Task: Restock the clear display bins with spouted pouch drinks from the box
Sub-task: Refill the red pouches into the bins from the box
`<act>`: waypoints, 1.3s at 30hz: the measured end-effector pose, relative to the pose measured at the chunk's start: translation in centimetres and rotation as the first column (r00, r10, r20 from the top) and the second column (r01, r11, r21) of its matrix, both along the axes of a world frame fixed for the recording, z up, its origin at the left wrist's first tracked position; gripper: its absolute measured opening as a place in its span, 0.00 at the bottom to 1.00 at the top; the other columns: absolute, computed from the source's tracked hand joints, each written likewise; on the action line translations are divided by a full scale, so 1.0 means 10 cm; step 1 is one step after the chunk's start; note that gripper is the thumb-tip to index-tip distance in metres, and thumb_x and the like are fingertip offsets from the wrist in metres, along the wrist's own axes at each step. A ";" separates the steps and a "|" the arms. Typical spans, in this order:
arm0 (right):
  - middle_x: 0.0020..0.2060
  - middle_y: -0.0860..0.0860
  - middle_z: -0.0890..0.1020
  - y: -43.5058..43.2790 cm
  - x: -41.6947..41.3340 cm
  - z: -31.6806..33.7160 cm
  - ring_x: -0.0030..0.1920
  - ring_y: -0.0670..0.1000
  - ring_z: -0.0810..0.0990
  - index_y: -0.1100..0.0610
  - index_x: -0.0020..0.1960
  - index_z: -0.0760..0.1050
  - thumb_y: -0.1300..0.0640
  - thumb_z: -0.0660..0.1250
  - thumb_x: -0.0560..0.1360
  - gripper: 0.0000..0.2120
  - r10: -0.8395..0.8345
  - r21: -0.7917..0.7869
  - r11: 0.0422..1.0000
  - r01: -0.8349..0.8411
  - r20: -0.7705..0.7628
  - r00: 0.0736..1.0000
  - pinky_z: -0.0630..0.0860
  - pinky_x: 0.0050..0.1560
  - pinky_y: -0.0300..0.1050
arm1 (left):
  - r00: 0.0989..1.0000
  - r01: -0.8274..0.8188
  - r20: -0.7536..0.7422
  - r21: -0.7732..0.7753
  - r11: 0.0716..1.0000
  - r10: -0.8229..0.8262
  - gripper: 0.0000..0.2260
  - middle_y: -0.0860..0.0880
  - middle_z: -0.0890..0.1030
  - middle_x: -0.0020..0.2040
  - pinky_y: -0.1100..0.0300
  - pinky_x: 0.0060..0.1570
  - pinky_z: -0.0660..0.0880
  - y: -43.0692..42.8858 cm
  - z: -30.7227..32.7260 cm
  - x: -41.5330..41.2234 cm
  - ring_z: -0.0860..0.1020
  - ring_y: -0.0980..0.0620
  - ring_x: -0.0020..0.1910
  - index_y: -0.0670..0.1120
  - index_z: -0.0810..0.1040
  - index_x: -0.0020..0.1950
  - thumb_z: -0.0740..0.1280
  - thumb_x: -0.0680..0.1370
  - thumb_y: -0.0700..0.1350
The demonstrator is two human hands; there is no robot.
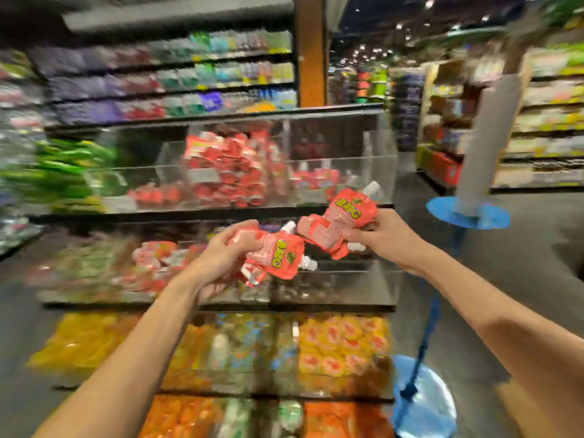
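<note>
pouch drinks (279, 259) sit gripped in my left hand (218, 260), fingers (243, 224) curled round them; my right hand (387, 235) pinches a second bunch (343, 221). the clear bin (363, 281) lies just beyond the fingers. i judge i'm mid-delivery: next, reach over its rim and release.

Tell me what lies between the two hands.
Head view: only the red pouches in the left hand and those in the right hand, nearly touching.

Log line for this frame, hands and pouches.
step: holding, not yet placed | left hand: grips left pouch bunch | right hand: grips right pouch bunch | clear bins: partly stocked | box: not in view
</note>
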State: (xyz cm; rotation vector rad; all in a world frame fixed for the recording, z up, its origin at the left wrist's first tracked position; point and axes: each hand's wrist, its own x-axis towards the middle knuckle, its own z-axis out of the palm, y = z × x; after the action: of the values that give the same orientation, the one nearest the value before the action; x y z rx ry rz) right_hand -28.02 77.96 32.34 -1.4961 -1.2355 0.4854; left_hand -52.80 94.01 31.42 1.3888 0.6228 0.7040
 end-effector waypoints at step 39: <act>0.39 0.51 0.85 4.85 -2.40 1.29 0.38 0.49 0.84 0.62 0.50 0.78 0.64 0.70 0.77 0.03 0.277 -0.026 0.958 -0.286 -0.172 0.945 0.82 0.48 0.51 | 0.748 0.228 0.653 -0.414 0.881 0.113 0.19 0.46 0.79 0.58 0.48 0.59 0.77 4.10 0.84 -1.54 0.79 0.46 0.59 0.47 0.77 0.60 0.65 0.69 0.45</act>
State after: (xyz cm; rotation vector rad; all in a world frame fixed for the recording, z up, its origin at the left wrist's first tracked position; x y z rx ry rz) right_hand -52.03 126.46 45.28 -1.2956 -1.3173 0.8216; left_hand -68.21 135.04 39.85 0.6156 0.1450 0.8636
